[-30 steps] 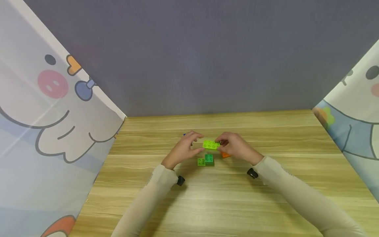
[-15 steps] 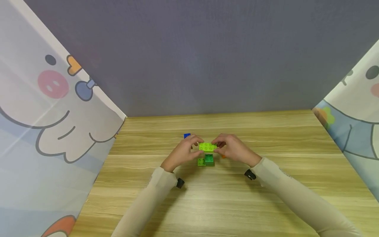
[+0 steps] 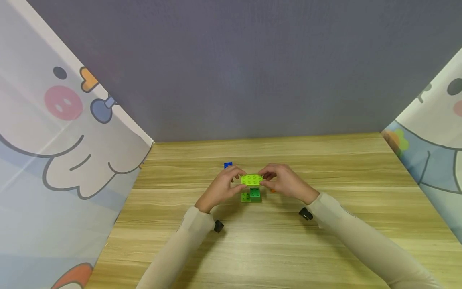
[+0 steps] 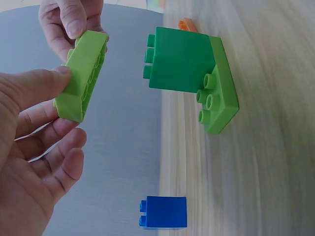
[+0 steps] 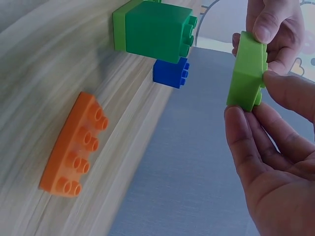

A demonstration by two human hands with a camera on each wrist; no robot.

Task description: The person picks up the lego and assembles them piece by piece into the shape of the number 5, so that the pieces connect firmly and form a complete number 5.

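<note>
A lime-green building brick, long and flat with two rows of studs, is held up above the table between both hands. My left hand pinches its left end between thumb and fingers; in the left wrist view the thumb presses its side face. My right hand grips the other end, thumb on the stud side. Below and nearer to me stands a dark green block on one end of a second lime-green brick, whose bare studs show beside it.
A blue brick stands on the wooden table beyond my left hand. An orange brick lies studs up near my right hand, mostly hidden in the head view. A grey panel rises at the table's far edge.
The lime-green brick has moved left and slightly nearer, brought by my right hand. My left hand, apart from it a second ago, now holds its left end.
</note>
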